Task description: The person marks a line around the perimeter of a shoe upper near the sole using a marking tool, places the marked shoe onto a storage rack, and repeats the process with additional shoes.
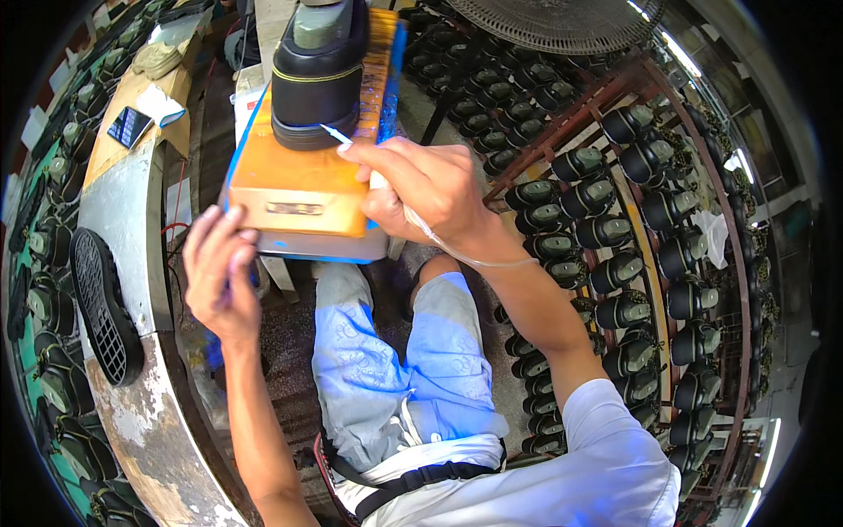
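Note:
A black boot upper [318, 92] with yellow stitching stands on an orange-topped machine [299, 184] in front of me. Pinched in my right hand [430, 189] is a slim white marking pen [337, 134], or a tool much like one. Its tip meets the lower rim of the boot, near the toe. A thin clear cord [426, 230] runs along this hand to the wrist. My left hand [221, 277] is at the machine's front left corner, fingers stretched out and apart, holding nothing. Whether its fingertips touch the machine I cannot tell.
On the worn bench [132, 228] at left lie a black outsole [105, 307], a phone [129, 127] and a white packet [161, 105]. At right, a rack [645, 228] carries many black uppers on lasts. A large fan [562, 22] stands at the far side.

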`<action>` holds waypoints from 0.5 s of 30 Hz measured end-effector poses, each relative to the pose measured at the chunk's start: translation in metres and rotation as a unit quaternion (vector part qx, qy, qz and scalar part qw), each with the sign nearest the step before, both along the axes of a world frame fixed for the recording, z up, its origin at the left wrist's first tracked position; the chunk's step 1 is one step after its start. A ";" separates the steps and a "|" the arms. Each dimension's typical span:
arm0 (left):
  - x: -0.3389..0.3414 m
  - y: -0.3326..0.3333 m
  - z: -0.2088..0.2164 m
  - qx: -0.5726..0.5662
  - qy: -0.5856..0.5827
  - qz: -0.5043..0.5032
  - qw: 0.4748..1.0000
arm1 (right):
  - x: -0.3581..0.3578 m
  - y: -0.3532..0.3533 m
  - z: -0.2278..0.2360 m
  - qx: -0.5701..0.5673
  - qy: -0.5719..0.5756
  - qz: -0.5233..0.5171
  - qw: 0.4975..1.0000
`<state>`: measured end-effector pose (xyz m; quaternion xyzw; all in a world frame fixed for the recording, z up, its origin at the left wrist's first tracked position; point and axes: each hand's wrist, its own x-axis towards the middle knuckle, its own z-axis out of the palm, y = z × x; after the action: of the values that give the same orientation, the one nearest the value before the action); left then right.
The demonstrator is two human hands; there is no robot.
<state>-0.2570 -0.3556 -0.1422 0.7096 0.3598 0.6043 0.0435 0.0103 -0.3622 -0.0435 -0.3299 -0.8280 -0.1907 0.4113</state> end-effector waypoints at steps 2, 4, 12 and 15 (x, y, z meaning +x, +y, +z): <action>-0.017 0.019 -0.006 -0.024 -0.020 0.056 0.998 | -0.011 0.013 -0.008 0.011 0.023 0.017 1.000; -0.027 0.038 0.001 -0.058 -0.043 0.090 0.993 | -0.022 0.026 -0.013 0.026 0.041 0.032 0.998; -0.015 0.066 0.025 -0.230 -0.073 0.056 0.969 | -0.019 0.064 -0.022 0.055 0.083 -0.011 0.995; -0.019 0.085 0.022 -0.219 -0.051 0.064 0.972 | -0.004 0.069 -0.023 0.059 0.092 -0.030 0.994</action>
<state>-0.2756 -0.2708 -0.1199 0.6269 0.5253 0.5472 0.1777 0.0061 -0.2933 -0.0669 -0.3459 -0.7636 -0.2199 0.4989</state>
